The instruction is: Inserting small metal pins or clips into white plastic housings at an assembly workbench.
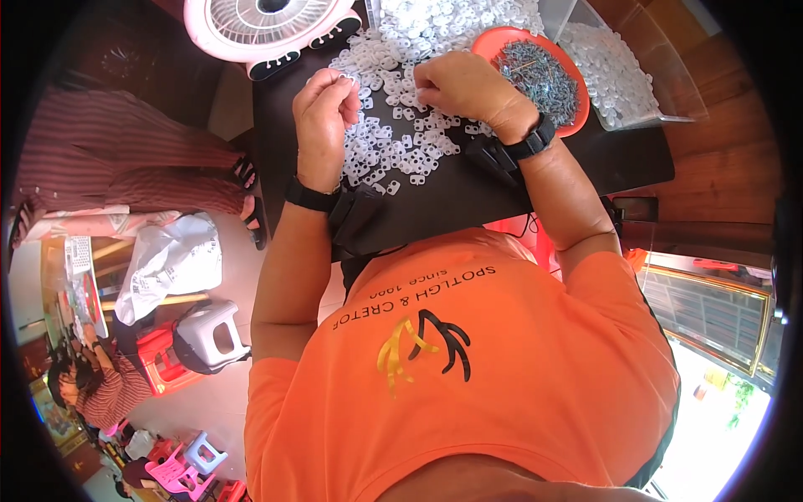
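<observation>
Small white plastic pieces with holes (pixel 385 155) lie scattered across the dark table (pixel 477 197). Over their left side, my left hand (pixel 322 121) is closed, with a small white piece (pixel 345 78) pinched at its fingertips. My right hand (pixel 468 88) is closed too, its curled fingers pointing left at the edge of the pile; whatever is in them is hidden. Just right of that hand sits an orange-red bowl (pixel 580 113) of many small grey metal parts (pixel 539 79), too fine to name exactly.
A clear plastic bin (pixel 676 119) of white pieces stands right of the bowl. More white pieces (pixel 456 25) are heaped at the far edge. A pink fan (pixel 242 52) stands far left. Stools (pixel 209 335) and people in striped clothes (pixel 117 385) are to the left.
</observation>
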Demonstrator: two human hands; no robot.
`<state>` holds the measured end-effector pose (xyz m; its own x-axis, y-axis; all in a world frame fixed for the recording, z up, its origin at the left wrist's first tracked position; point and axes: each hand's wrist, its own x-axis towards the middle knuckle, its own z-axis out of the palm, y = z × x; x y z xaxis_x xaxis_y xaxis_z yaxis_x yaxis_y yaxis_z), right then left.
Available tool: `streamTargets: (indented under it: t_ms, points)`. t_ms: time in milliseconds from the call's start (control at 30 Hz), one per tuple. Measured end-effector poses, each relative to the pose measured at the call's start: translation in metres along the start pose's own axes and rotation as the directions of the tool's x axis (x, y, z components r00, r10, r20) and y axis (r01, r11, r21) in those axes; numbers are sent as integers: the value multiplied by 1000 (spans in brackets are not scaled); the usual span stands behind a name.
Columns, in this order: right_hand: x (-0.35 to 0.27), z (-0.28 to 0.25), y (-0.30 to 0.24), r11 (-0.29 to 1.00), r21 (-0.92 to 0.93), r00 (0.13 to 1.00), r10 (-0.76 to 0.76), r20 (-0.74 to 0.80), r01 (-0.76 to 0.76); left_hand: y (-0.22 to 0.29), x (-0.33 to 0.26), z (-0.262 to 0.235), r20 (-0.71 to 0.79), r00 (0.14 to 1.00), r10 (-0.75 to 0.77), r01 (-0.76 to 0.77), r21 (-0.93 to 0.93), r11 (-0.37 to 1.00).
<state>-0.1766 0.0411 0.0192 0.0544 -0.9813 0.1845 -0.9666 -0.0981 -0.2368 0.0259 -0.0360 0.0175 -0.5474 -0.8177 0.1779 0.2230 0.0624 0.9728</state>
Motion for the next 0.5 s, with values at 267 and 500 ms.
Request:
streamTargets:
  t_ms: [267, 500]
  points:
    - [10, 6, -2, 377, 913, 986, 117, 121, -157, 2, -4, 5, 70, 996, -51, 48, 50, 998]
    - [8, 9, -15, 204, 972, 990, 105, 98, -118, -2, -5, 8, 175, 979, -104, 118, -70, 991]
